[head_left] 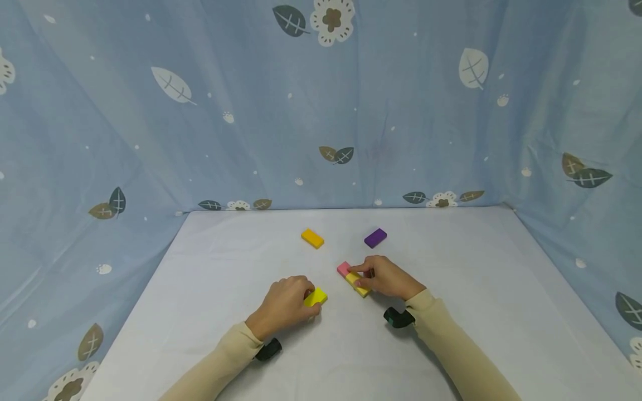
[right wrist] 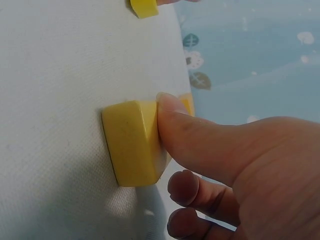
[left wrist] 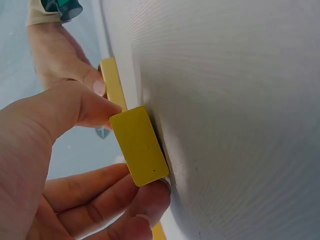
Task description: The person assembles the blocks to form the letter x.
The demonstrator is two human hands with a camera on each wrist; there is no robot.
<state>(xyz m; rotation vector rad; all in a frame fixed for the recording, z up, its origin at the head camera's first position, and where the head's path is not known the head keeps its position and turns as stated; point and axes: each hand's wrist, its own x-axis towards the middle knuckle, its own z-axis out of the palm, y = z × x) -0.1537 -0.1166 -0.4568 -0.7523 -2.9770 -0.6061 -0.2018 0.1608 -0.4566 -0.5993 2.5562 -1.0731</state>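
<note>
Bright yellow blk (head_left: pixel 316 297), 1 pc: L hand (head_left: pixel 287 301) pinching it, well in from tabletop's (head_left: pixel 241 250) far edge. Pale yellow blk (head_left: pixel 362 290), 1 pc: R hand (head_left: pixel 392 277) gripping it, pink blk (head_left: pixel 343 268) touching its far end. Orange blk (head_left: pixel 312 238), purple blk (head_left: pixel 375 238): lying nearer far edge.

Pale blue fabric (head_left: pixel 251 145) printed with white flowers (head_left: pixel 332 20) and grey, brown and white leaves (head_left: pixel 473 68) hangs in loose folds behind and along both sides of a flat surface draped in white cloth (head_left: pixel 225 250), where muted light casts faint shadows.
</note>
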